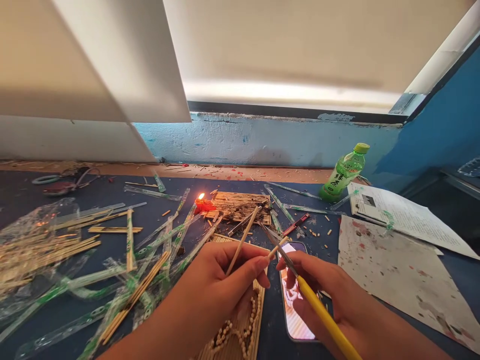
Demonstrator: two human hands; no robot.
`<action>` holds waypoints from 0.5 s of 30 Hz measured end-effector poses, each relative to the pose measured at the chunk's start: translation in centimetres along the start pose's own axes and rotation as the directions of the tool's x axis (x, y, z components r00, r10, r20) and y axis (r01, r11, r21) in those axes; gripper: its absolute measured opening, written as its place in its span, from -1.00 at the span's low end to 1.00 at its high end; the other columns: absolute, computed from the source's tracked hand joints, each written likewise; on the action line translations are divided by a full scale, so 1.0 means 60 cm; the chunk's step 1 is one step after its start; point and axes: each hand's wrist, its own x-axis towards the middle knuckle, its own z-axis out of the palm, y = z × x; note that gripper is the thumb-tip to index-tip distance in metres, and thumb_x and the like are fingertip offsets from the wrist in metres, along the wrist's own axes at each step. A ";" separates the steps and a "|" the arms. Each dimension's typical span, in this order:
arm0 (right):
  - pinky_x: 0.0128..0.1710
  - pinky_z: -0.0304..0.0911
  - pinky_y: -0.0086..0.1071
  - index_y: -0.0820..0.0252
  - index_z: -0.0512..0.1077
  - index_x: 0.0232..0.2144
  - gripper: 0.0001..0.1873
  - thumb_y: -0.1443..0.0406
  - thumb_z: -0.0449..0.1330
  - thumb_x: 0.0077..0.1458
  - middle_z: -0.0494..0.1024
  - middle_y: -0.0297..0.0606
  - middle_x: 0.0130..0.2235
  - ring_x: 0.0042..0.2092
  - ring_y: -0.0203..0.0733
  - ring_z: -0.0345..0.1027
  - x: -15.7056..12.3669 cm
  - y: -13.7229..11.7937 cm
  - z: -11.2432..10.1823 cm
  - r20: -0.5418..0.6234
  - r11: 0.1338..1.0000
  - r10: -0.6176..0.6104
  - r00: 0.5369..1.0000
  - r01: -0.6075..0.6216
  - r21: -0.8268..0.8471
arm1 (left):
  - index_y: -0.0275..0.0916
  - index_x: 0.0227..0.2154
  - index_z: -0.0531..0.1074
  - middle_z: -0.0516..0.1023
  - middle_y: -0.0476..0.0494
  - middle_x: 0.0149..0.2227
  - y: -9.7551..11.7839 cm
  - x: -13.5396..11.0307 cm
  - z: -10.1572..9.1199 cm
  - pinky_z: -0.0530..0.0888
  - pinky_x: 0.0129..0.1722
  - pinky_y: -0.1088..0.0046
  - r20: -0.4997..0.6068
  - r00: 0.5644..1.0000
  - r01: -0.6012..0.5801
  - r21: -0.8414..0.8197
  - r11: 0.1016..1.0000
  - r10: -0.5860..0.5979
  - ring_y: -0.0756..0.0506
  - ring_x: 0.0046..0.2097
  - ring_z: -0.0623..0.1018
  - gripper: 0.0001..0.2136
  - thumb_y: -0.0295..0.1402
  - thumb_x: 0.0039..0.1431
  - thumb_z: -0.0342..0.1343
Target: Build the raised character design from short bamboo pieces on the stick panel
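Note:
My left hand (234, 285) is closed around a wooden chopstick (245, 237) that slants upward. Between its thumb and forefinger a second stick (278, 247) pokes out to the right. My right hand (322, 287) grips a yellow-handled craft knife (318, 310), whose thin metal blade crosses this second stick near its tip; I cannot tell how firmly they touch. Under my left hand lies a board of joined sticks (258, 320), bearing a curved line of small pale bead-like pieces (252, 320). A phone (300, 315) with a lit screen lies beneath my right hand.
A lit red candle (204, 204) burns beside a scorched stick panel (240, 205). Chopsticks (135, 295) and torn plastic wrappers (86, 285) cover the left side. A red-handled tool (296, 224), a green bottle (343, 175), a stained sheet (397, 270) and printed pages (408, 215) lie rightward.

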 end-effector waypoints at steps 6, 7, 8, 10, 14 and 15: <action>-0.43 0.29 -0.46 0.09 0.49 -0.03 -0.69 0.34 0.21 0.15 0.51 -0.34 -0.37 -0.38 -0.24 0.33 0.006 -0.008 0.000 0.038 1.000 -0.015 0.999 0.015 -0.013 | -0.24 -0.22 0.65 0.30 0.09 -0.60 0.010 0.001 0.000 0.06 -0.61 0.55 -0.033 0.999 -0.007 0.043 0.999 0.008 0.08 -0.59 0.17 -0.72 -0.12 0.23 0.24; -0.43 0.28 -0.46 0.10 0.49 -0.04 -0.70 0.35 0.20 0.16 0.50 -0.35 -0.37 -0.39 -0.25 0.32 0.006 -0.009 0.001 0.040 1.000 -0.014 0.999 0.015 -0.014 | -0.24 -0.22 0.66 0.32 0.07 -0.59 0.011 0.001 0.000 0.06 -0.61 0.55 -0.038 0.999 -0.017 0.045 0.999 0.019 0.08 -0.58 0.17 -0.73 -0.14 0.22 0.25; -0.43 0.28 -0.46 0.10 0.48 -0.05 -0.71 0.35 0.20 0.16 0.50 -0.35 -0.37 -0.39 -0.25 0.32 0.006 -0.009 0.002 0.039 1.000 -0.016 0.999 0.017 -0.014 | -0.23 -0.23 0.66 0.34 0.06 -0.57 0.012 0.001 0.000 0.06 -0.61 0.54 -0.043 0.999 -0.025 0.048 0.999 0.027 0.07 -0.57 0.18 -0.75 -0.15 0.22 0.25; -0.41 0.30 -0.46 0.10 0.47 -0.04 -0.71 0.35 0.20 0.17 0.52 -0.32 -0.33 -0.36 -0.23 0.35 0.006 -0.008 0.003 0.025 1.000 -0.019 1.000 0.019 -0.011 | -0.24 -0.27 0.66 0.35 0.04 -0.57 0.013 0.000 0.000 0.06 -0.60 0.53 -0.048 0.998 -0.024 0.059 0.998 0.027 0.07 -0.57 0.17 -0.74 -0.14 0.22 0.25; -0.38 0.33 -0.46 0.07 0.42 0.03 -0.64 0.36 0.19 0.18 0.54 -0.29 -0.24 -0.31 -0.22 0.39 0.008 -0.009 0.005 0.041 1.000 -0.008 0.999 0.008 -0.004 | -0.24 -0.29 0.68 0.32 0.05 -0.60 0.017 -0.003 0.004 0.10 -0.57 0.53 -0.080 0.996 -0.033 0.094 0.995 0.041 0.05 -0.55 0.19 -0.73 -0.13 0.19 0.25; -0.37 0.33 -0.46 0.06 0.41 0.04 -0.63 0.37 0.18 0.18 0.53 -0.31 -0.24 -0.32 -0.24 0.38 0.009 -0.011 0.005 0.059 1.000 -0.005 0.998 0.005 -0.003 | -0.22 -0.28 0.69 0.36 0.04 -0.59 0.019 -0.004 0.006 0.13 -0.56 0.52 -0.100 0.993 -0.050 0.105 0.993 0.060 0.04 -0.53 0.21 -0.75 -0.15 0.18 0.26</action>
